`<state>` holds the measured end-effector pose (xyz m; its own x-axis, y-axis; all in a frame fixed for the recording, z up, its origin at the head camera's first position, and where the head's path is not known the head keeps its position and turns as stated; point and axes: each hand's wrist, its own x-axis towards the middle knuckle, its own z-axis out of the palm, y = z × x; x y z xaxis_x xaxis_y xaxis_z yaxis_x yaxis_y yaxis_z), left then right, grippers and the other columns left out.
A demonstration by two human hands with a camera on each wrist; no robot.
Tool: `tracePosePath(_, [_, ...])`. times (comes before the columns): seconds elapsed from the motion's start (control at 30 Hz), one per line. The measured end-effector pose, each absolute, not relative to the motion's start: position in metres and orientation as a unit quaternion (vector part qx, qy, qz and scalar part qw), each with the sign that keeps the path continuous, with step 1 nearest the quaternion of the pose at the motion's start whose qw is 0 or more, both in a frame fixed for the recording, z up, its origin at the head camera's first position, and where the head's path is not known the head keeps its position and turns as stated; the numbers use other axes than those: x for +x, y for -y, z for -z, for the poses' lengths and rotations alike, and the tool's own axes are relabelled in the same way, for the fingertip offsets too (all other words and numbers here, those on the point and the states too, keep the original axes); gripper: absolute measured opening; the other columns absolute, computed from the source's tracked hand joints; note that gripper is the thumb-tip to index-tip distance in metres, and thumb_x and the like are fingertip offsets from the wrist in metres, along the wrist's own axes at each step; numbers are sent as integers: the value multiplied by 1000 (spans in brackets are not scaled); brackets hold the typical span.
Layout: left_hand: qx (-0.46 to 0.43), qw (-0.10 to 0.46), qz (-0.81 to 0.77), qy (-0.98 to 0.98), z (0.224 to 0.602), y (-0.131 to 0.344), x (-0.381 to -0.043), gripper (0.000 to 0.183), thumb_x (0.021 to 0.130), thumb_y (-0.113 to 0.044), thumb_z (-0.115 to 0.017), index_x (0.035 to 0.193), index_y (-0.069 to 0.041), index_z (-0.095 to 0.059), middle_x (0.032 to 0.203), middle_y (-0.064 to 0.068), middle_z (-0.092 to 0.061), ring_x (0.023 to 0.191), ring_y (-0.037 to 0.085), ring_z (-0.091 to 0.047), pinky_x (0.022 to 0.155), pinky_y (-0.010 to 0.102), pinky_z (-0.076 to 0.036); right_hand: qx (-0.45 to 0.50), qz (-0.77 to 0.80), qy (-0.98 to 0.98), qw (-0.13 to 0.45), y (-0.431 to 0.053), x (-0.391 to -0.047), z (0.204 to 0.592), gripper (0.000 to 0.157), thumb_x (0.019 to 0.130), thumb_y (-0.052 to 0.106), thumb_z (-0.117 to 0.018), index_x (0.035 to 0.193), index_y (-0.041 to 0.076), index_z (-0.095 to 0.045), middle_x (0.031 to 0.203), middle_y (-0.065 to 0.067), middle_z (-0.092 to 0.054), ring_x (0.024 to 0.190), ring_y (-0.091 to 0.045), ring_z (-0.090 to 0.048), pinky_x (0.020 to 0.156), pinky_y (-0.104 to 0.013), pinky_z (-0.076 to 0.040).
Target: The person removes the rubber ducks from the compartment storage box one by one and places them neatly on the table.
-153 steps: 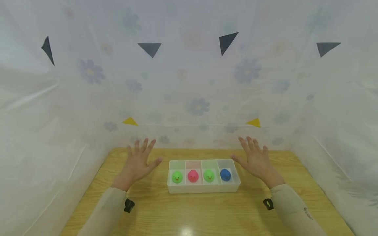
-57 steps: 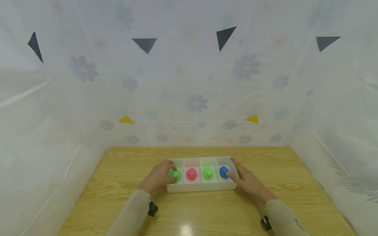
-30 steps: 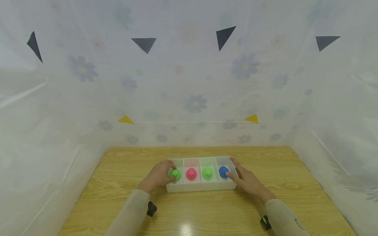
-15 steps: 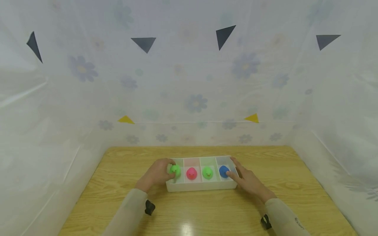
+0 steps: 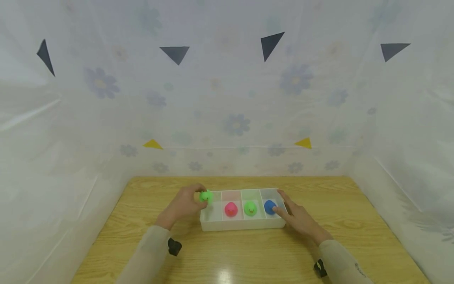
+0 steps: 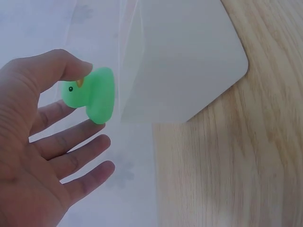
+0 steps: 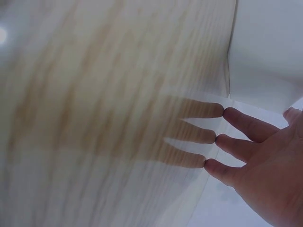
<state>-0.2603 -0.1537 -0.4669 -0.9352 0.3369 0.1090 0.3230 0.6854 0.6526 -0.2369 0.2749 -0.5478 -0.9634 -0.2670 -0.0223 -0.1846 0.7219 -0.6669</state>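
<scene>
My left hand [image 5: 184,205] pinches a light green rubber duck [image 5: 205,196] between thumb and fingers, raised at the left end of a white divided box [image 5: 244,225]. The left wrist view shows this duck [image 6: 100,94] under the thumb, its other fingers spread, beside the box's end wall [image 6: 184,61]. A pink duck [image 5: 231,210], a second green duck [image 5: 250,209] and a dark blue duck [image 5: 269,206] sit in their own compartments. My right hand [image 5: 299,219] holds the box's right end, thumb over the rim near the blue duck; other fingertips [image 7: 213,165] rest on the table outside.
The box stands on a glossy wooden table [image 5: 227,256]. Pale flower-patterned sheeting [image 5: 198,98] closes in the back and both sides, carrying black and yellow triangles. The leftmost compartment [image 5: 213,213] shows its bare floor.
My hands came in from both sides to the box's ends. The left one took the leftmost green duck and lifted it up and to the left. The right hand stays at the box's right end.
</scene>
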Motion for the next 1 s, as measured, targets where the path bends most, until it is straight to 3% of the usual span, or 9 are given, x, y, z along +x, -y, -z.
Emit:
tracePosePath(0.27, [193, -29, -366, -910, 468, 173, -262, 29, 97, -20, -77, 124, -13, -71, 126, 11, -74, 124, 38, -66, 102, 61, -54, -116, 362, -923, 63, -275, -238, 548, 78, 108, 59, -48, 170, 39, -5, 169, -28, -28, 145, -52, -46, 113, -71, -41])
tracePosePath(0.5, [179, -39, -388, -903, 470, 191, -261, 40, 98, -20, -75, 136, -7, -67, 128, 16, -73, 117, 37, -69, 94, 57, -58, -113, 359, -924, 64, -275, -240, 547, 77, 108, 60, -47, 169, 43, -3, 169, -28, -29, 146, -52, -46, 113, -71, -41])
tracePosePath(0.73, [176, -55, -382, -906, 477, 207, -261, 42, 99, -19, -74, 136, -3, -66, 126, 17, -73, 115, 38, -68, 88, 53, -60, -113, 365, -922, 66, -274, -239, 548, 77, 108, 60, -46, 169, 43, -3, 170, -28, -26, 148, -51, -43, 114, -70, -40])
tracePosePath(1.0, [172, -51, -384, -906, 482, 218, -261, 43, 99, -16, -74, 137, 0, -65, 128, 21, -71, 111, 43, -70, 88, 57, -60, -115, 364, -922, 65, -274, -239, 547, 76, 109, 59, -46, 168, 45, -1, 171, -27, -25, 148, -51, -43, 114, -70, -41])
